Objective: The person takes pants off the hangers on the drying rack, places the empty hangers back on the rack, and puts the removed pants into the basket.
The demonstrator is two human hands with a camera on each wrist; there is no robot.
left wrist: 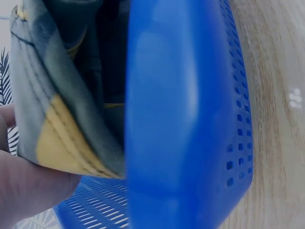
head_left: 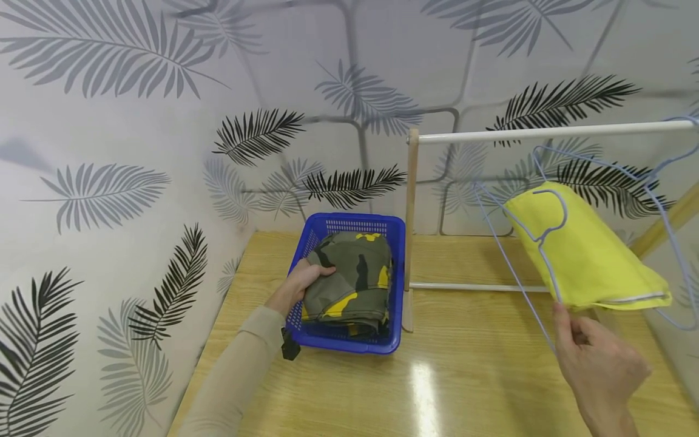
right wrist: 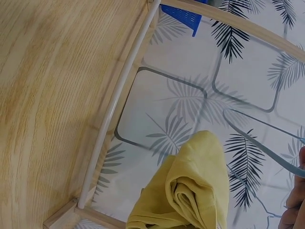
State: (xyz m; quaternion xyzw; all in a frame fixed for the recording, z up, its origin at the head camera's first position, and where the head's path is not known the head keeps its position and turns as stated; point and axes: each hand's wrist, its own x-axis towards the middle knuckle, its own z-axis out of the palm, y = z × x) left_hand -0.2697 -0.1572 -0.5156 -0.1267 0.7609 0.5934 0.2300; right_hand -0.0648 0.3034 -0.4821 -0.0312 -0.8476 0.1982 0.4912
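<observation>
My left hand (head_left: 302,280) grips the left side of a folded camouflage garment (head_left: 349,279), grey-green with black and yellow patches. This garment lies inside a blue plastic basket (head_left: 345,347); the left wrist view shows its stitched folds (left wrist: 71,138) beside the basket's wall. At the right, my right hand (head_left: 597,361) pinches a light-blue hanger (head_left: 540,238) near one end, its hook tilted upward. Behind that hanger, a folded yellow cloth (head_left: 595,255) hangs on the rack. In the right wrist view the fingers (right wrist: 295,205) hold the hanger (right wrist: 259,144) beside the yellow cloth (right wrist: 195,186).
A rack with wooden posts (head_left: 411,212) and a white top rail (head_left: 524,134) stands right of the basket. Another light-blue hanger (head_left: 663,212) hangs at its right side. The wooden table (head_left: 469,376) meets a leaf-patterned wall (head_left: 147,182).
</observation>
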